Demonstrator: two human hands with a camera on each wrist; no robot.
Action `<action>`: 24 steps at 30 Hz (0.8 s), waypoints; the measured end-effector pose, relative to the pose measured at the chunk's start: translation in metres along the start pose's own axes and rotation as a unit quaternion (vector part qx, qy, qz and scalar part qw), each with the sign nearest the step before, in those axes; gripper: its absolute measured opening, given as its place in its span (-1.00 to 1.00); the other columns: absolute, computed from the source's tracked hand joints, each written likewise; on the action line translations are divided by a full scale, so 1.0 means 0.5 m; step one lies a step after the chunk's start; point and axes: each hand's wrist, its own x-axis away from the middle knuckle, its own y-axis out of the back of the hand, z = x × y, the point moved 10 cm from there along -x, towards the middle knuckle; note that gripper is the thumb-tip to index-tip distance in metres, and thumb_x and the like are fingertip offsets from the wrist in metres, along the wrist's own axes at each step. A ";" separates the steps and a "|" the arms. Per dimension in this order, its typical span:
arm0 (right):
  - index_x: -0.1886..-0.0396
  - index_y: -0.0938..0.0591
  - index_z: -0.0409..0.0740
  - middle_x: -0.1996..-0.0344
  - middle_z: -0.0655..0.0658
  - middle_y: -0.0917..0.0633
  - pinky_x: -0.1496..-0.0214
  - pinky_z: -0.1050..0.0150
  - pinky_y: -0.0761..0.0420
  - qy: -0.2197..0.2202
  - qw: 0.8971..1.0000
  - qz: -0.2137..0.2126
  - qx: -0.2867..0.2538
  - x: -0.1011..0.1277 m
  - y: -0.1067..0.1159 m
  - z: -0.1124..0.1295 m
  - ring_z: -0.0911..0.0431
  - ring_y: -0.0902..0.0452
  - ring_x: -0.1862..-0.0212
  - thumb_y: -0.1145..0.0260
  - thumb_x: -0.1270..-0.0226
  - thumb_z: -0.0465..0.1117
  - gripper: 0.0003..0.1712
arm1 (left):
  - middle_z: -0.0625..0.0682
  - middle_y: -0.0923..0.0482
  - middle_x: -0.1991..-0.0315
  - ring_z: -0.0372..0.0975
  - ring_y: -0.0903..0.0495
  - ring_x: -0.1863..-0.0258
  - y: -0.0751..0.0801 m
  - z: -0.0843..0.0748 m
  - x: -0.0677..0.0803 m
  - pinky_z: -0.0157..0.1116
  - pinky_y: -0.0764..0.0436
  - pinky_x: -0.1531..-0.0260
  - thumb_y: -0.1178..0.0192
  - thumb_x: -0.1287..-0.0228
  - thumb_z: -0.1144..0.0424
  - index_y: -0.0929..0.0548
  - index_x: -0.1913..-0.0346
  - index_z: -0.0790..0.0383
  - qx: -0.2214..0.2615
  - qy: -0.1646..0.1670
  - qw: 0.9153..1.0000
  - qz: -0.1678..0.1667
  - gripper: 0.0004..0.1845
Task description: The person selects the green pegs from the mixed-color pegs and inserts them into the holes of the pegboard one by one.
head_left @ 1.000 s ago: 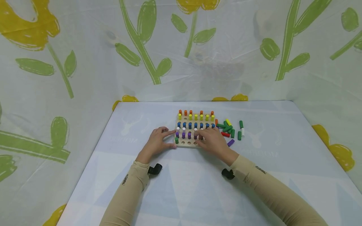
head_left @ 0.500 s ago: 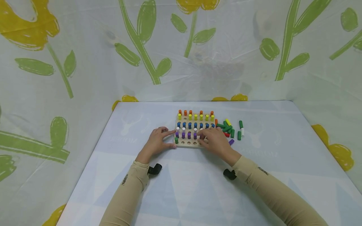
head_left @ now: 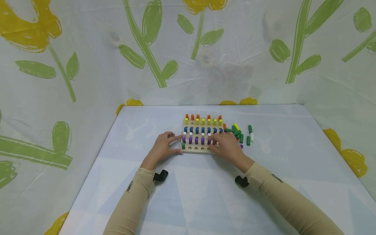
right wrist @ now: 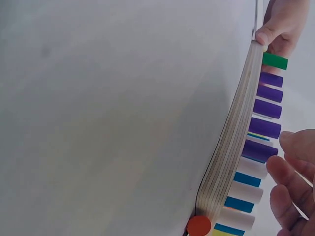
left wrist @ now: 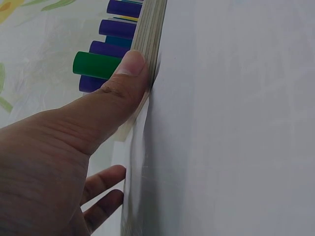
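A wooden pegboard (head_left: 199,151) stands in the middle of the table, with rows of orange, yellow, blue, white and purple pegs. In its front row, a green peg (head_left: 183,146) stands at the left end beside bare holes. My left hand (head_left: 162,147) rests against the board's left side; in the left wrist view, the thumb (left wrist: 129,73) presses on its edge near the green peg. My right hand (head_left: 230,147) hovers over the board's front right part. In the right wrist view, its fingertips (right wrist: 278,167) lie just off the end of a purple peg (right wrist: 260,150), holding nothing visible.
Loose pegs lie right of the board, mostly green (head_left: 241,138), with a yellow peg (head_left: 236,126) and a white peg (head_left: 251,137) among them. My right hand partly covers red and purple ones. Patterned cloth walls (head_left: 235,65) enclose the table's back and sides.
My right hand has drifted slightly right across the board, uncovering another upright purple peg and covering more of the loose red and purple pegs. My left hand stays where it was.
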 end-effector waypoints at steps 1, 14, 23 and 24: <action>0.00 -0.76 0.03 0.38 0.14 -0.71 -0.05 0.08 -0.42 0.000 1.000 -0.001 0.001 0.000 0.000 -0.002 0.13 -0.57 0.20 -0.49 -0.31 -0.06 -0.71 | 0.17 -0.31 -0.37 0.12 -0.23 -0.37 0.000 0.001 -0.001 0.06 -0.22 -0.43 -0.46 -0.12 -0.19 -0.43 -0.49 -0.17 -0.001 0.000 1.000 0.000 -0.16; 0.06 -0.76 -0.01 0.38 0.11 -0.73 -0.03 0.08 -0.43 -0.006 1.000 -0.006 0.006 0.009 0.007 -0.023 0.11 -0.56 0.22 -0.49 -0.29 -0.10 -0.75 | 0.17 -0.31 -0.37 0.12 -0.23 -0.37 0.002 -0.003 0.004 0.08 -0.23 -0.42 -0.45 -0.12 -0.19 -0.43 -0.49 -0.16 -0.005 0.002 1.000 -0.003 -0.16; 0.05 -0.75 -0.02 0.41 0.13 -0.71 -0.03 0.07 -0.43 -0.015 1.000 -0.008 0.002 0.015 0.011 -0.038 0.11 -0.58 0.21 -0.48 -0.31 -0.07 -0.74 | 0.16 -0.30 -0.38 0.12 -0.23 -0.37 0.003 -0.004 0.003 0.07 -0.23 -0.42 -0.46 -0.11 -0.19 -0.43 -0.49 -0.17 -0.001 0.005 1.000 -0.002 -0.16; 0.05 -0.75 -0.01 0.42 0.14 -0.71 -0.02 0.08 -0.43 -0.015 1.000 -0.008 0.001 0.016 0.012 -0.040 0.11 -0.57 0.22 -0.48 -0.31 -0.07 -0.74 | 0.17 -0.30 -0.38 0.11 -0.23 -0.37 0.003 -0.004 0.004 0.07 -0.23 -0.42 -0.46 -0.11 -0.19 -0.43 -0.49 -0.17 -0.002 0.004 1.000 -0.002 -0.15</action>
